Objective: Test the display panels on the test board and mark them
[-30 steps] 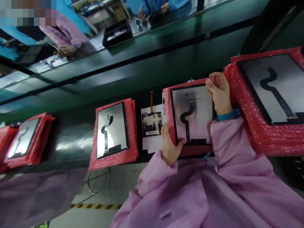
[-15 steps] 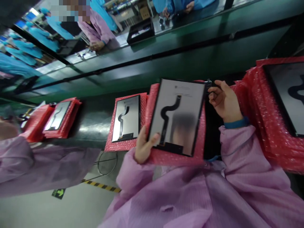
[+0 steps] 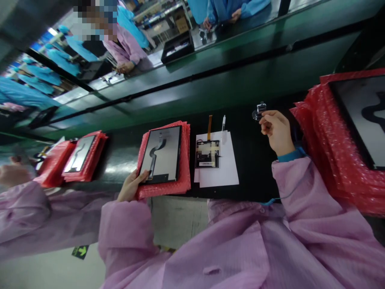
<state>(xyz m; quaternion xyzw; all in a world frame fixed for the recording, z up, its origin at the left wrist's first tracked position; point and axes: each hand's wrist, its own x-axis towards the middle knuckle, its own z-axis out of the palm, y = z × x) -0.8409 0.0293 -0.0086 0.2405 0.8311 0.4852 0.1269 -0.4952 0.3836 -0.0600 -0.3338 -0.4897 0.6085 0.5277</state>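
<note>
Two hands are at work. Left hand [image 3: 130, 188], arm stretched out to the side, has its grip pinching the near corner of a display panel [image 3: 161, 154] lying on red bubble-wrap sleeves [image 3: 168, 188] on the worktop [image 3: 252, 160]. Right hand [image 3: 276, 130] is raised, fingers curled loosely beside a small clear clip [image 3: 259, 111]; contact unclear, its underside hidden
</note>
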